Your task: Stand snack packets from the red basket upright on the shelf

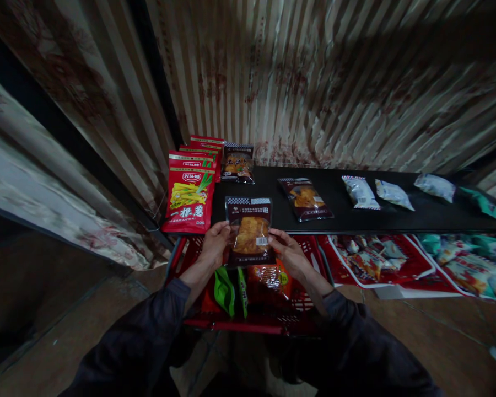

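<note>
**Visibility check: occlusions and crops, clock centred on held packet**

Held packet [250, 234] is hiding part of the fingers of left hand [215, 242] and right hand [291, 255]; its fine print is coming out too small to read. 6 o'clock: held packet and hands are covering parts of red basket [268, 325] and its contents. 10 o'clock: front red packet [189, 201] is masking most of the rear ones [198, 151]. 3 o'clock: frame edge is clipping shelf [355, 219] and far-right basket [444, 280]; that basket's packets [467, 270] are blurring together. 12 o'clock: curtain [273, 66] is running off-frame. 4 and 8: sleeves [372, 342] are getting cropped.
</note>
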Demonstrator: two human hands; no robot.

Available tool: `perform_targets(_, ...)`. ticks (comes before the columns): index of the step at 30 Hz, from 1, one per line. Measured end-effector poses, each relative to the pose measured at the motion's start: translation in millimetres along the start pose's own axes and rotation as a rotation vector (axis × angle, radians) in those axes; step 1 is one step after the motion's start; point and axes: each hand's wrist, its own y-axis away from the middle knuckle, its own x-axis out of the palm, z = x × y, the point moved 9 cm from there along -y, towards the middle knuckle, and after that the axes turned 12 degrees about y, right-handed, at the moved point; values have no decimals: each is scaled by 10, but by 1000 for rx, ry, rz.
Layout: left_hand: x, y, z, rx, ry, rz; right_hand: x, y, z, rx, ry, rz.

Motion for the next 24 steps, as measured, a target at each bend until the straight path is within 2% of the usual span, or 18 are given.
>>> perform_targets(4,-32,-41,28,-28,23,-47,139,83,-9,33,50,144)
perform_targets(6,-18,-52,42,-32,18,-27,156,109,-6,36,51,167)
perform_targets(17,150,23,262,-151,-34,175,-86,37,40,-59,45,-15)
perform_targets(24,244,76,201,-103,-27,207,-212,12,192,-247,157,-168)
